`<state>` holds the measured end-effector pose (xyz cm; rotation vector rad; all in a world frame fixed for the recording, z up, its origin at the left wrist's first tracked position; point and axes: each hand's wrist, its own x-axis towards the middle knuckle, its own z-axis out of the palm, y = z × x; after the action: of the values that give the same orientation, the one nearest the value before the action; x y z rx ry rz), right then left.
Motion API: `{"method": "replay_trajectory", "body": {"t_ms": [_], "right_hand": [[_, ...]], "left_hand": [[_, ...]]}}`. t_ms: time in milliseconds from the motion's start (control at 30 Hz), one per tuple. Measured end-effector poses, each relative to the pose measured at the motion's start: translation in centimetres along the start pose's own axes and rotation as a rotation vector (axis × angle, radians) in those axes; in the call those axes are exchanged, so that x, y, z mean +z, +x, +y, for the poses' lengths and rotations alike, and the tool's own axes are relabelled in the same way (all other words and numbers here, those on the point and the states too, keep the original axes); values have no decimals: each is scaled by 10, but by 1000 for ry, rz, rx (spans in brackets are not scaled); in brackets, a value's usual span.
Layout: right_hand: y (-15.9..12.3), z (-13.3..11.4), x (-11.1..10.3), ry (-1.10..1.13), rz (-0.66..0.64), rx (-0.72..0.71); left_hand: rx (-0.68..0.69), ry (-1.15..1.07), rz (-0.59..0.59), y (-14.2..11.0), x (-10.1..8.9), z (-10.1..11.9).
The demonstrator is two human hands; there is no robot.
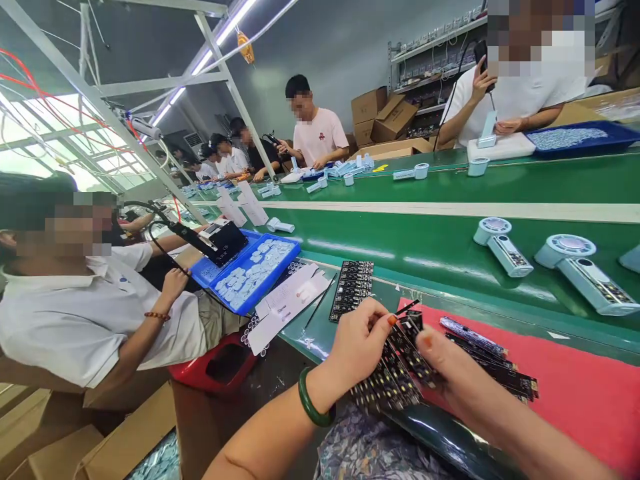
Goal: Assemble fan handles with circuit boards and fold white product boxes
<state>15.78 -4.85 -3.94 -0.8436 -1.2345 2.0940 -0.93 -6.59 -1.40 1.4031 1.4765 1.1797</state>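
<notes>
My left hand (361, 339), with a green bangle on its wrist, is closed, thumb and fingertips pinched on a thin black strip (408, 307) at the top edge of a circuit board panel. My right hand (447, 353) grips the black circuit board panel (395, 373), which carries rows of small pale parts and hangs tilted over the bench's front edge. Whether the strip is still joined to the panel cannot be made out. Another black circuit board panel (353, 290) lies flat beyond my left hand. Loose narrow circuit boards (493, 363) lie to the right on a red mat (575, 393).
Light-blue handheld fan bodies (570, 247) lie on the green conveyor belt (400, 233). To the left are a blue tray (243, 303) of pale parts, paper sheets (293, 300) and a seated co-worker (95, 307). Other people work across the belt. Cardboard boxes (135, 433) stand at lower left.
</notes>
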Motion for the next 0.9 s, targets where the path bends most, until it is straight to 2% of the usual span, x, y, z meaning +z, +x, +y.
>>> {"method": "replay_trajectory", "body": {"t_ms": [67,100,133,233,267,300,367,433,500,533,667,767,833,900], "right_hand": [[2,0,5,1,21,46],[3,0,6,-18,26,34],[3,0,5,-40,25,4],[5,-1,1,-77,-19,-86],[4,-2,0,-70,-18,-105],[4,-2,0,-42,-9,-114],[3,-1,5,47,17,-78],[2,0,13,130,27,19],[3,1,19,181,12,66],[3,1,21,191,-2,56],[3,2,16,163,5,-18],[2,1,7,116,43,-45],[0,0,0,66,18,-76],[-1,-2,-6,-7,-49,-73]], "left_hand": [[98,190,32,2,-2,4],[90,169,16,4,-4,4],[42,79,-27,5,-5,2],[-185,-335,-250,10,-7,-5],[-229,-423,-286,11,-6,-7],[-232,-441,-274,12,-5,-8],[-111,-262,-121,14,-1,-5],[82,76,32,15,3,1],[201,307,54,16,4,7],[209,331,36,16,4,10],[138,164,-14,12,-12,10],[106,237,-65,3,-26,3],[-1,184,-162,-5,-29,-6],[-177,-83,-254,-12,-26,-14]]}}
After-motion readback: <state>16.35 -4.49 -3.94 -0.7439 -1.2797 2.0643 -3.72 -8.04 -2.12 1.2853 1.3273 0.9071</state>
